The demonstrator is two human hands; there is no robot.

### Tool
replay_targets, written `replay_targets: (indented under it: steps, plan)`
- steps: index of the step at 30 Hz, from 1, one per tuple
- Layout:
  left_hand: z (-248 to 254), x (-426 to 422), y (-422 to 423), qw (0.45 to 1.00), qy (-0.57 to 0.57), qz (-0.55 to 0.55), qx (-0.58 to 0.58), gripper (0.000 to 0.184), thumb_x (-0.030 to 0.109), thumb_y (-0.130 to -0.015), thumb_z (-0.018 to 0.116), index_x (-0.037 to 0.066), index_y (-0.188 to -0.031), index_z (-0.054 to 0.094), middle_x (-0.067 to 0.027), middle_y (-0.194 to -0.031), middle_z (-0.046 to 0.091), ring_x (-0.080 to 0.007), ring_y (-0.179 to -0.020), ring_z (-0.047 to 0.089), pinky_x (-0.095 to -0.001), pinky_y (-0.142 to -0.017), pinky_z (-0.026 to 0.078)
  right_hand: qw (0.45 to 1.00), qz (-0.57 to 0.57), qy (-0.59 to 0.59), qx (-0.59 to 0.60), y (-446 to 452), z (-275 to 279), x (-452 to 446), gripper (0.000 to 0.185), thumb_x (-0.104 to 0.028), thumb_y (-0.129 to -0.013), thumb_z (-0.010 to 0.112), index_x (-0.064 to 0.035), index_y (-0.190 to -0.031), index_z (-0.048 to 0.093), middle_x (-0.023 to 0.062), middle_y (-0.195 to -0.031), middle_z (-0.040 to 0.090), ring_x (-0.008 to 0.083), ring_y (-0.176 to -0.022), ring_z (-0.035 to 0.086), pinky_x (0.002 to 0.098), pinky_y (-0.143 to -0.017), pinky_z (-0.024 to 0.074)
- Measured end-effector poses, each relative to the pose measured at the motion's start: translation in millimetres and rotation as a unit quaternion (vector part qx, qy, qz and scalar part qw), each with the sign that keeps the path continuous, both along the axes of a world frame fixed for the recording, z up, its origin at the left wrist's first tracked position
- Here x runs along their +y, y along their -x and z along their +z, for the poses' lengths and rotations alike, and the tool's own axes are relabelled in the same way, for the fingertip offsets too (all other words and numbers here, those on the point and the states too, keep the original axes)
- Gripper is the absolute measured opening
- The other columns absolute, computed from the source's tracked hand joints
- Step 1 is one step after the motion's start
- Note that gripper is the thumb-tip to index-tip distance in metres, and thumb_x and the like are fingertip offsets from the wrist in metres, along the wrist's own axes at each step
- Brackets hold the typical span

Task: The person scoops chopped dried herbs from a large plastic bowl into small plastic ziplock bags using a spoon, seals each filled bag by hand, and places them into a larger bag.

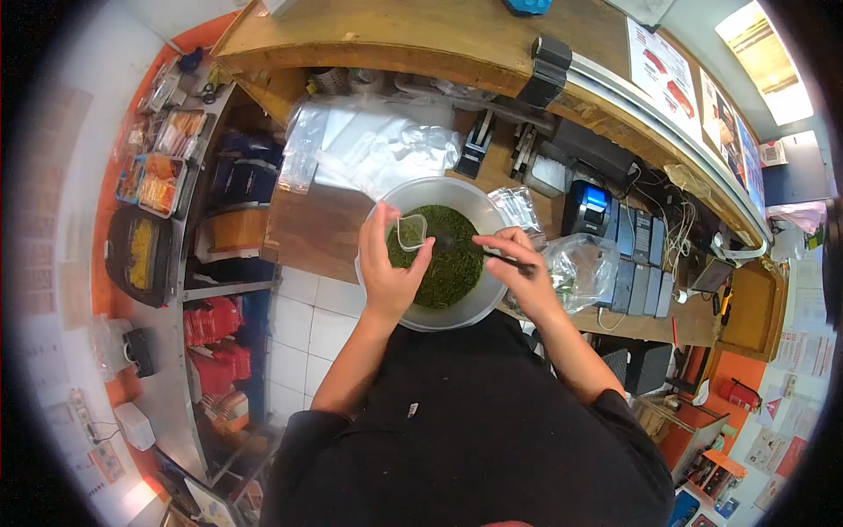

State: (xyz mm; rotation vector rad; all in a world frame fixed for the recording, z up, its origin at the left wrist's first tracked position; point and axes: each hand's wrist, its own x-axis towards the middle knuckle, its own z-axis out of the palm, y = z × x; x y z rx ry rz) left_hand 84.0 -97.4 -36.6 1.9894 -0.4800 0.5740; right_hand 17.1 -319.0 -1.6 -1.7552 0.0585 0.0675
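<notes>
A large translucent plastic bowl (487, 215) sits in front of my body, holding finely chopped green herbs (450, 285). Over its left side, my left hand (386, 268) pinches a small clear plastic bag (411, 234) between thumb and fingers, its mouth held open. My right hand (524, 277) grips the handle of a black spoon (446, 240) at the bowl's right side. The spoon's head is above the herbs, close to the bag's mouth; whether it carries any herbs I cannot tell.
Flat clear plastic bags (378, 145) lie on the wooden counter behind the bowl. To the right are another clear bag (580, 268), a small printer (587, 209) and several dark devices (645, 255) with cables. A wooden ledge (395, 57) overhangs the back; shelves (228, 290) stand left.
</notes>
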Motion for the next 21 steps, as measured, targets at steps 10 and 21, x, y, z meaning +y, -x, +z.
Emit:
replay_targets:
  steps: [10,21]
  plan:
    - [16.4,-20.0,14.0,0.984,0.15,-0.074,0.066,0.065,-0.002,-0.076,0.083,-0.001,-0.134,0.054,-0.0152,-0.117,0.058,-0.0211,-0.091,0.067,-0.0307,-0.077,0.055,0.994,-0.072,-0.061,-0.045,-24.5,-7.8,46.0,0.016,-0.003,-0.093,0.066,0.0011,-0.109,0.067,0.0062,-0.102,0.07,0.0165,-0.095,0.065,0.0276,-0.089,0.0493]
    - [26.2,-3.8,25.7,0.901,0.341,-0.116,0.24,0.029,-0.001,-0.094,0.065,-0.003,-0.123,0.06,-0.0075,-0.103,0.063,-0.0108,-0.089,0.062,-0.0244,-0.079,0.05,0.977,-0.058,-0.203,-0.022,-23.9,-1.6,43.2,0.009,-0.003,-0.096,0.063,0.0025,-0.104,0.063,0.0062,-0.085,0.068,0.0111,-0.074,0.065,0.0246,-0.063,0.0529]
